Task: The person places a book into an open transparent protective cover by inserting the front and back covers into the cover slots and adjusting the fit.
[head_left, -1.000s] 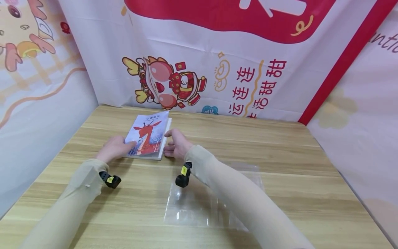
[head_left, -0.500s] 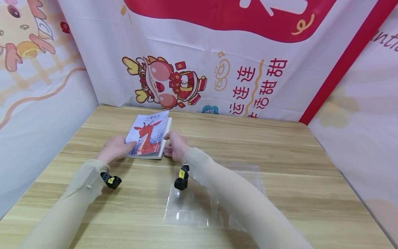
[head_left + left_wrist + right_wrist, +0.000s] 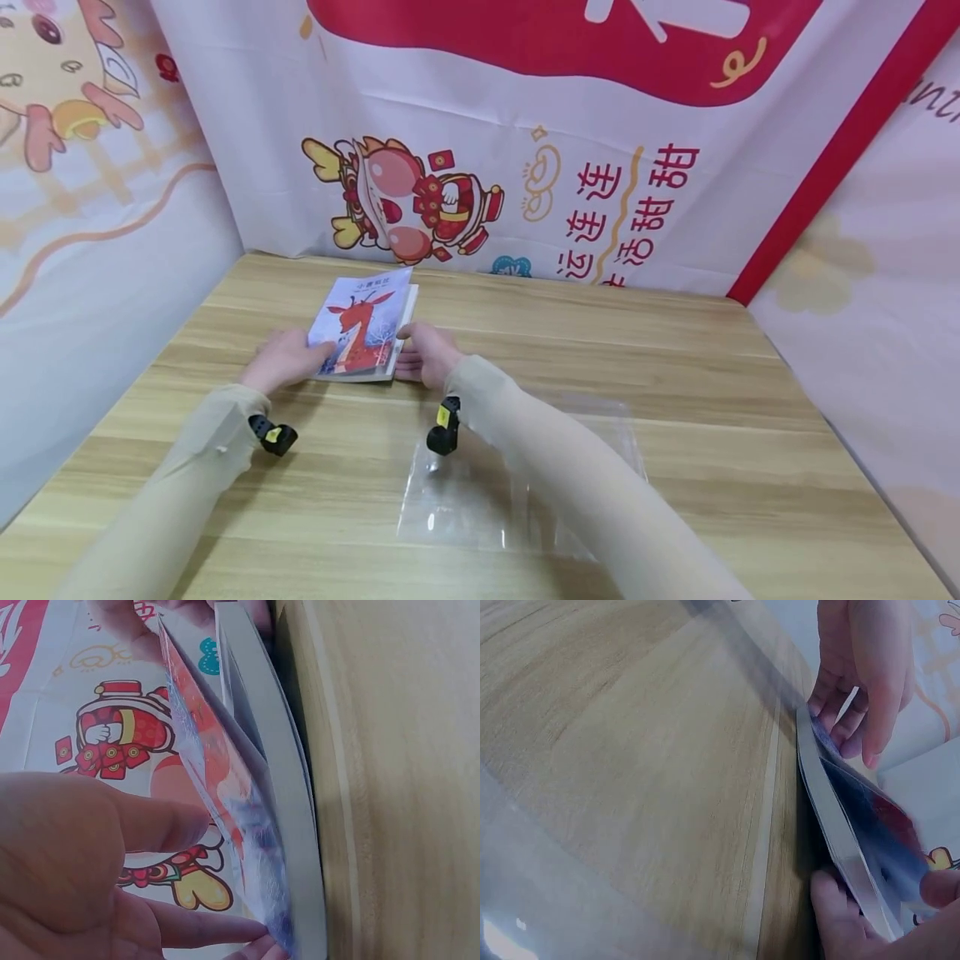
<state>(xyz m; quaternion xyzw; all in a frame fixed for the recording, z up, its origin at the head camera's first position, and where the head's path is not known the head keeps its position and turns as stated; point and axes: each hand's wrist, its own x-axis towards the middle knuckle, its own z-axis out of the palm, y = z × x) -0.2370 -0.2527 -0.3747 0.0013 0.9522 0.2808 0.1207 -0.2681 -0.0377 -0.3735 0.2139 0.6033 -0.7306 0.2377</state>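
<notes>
A thin picture book [image 3: 363, 321] with a red deer on its lilac cover lies at the back left of the wooden table. Its front cover stands slightly raised from the pages along the right side. My left hand [image 3: 285, 357] is at the spine, fingers touching it, with the thumb over the cover; in the right wrist view that thumb looks apart from it. At the opposite side, my right hand [image 3: 429, 354] holds the book's loose edge. In the right wrist view its fingers [image 3: 836, 911] go beneath the book and its thumb is by the raised cover.
A clear plastic sheet or sleeve [image 3: 465, 508] lies flat on the table [image 3: 720, 450], partly under my right forearm. Printed cloth [image 3: 465, 100] hangs along the table's back edge and on both sides.
My right hand has shifted slightly nearer and lower along the book's right edge. The left hand and the book stay nearly still; the whole view shifts a little.
</notes>
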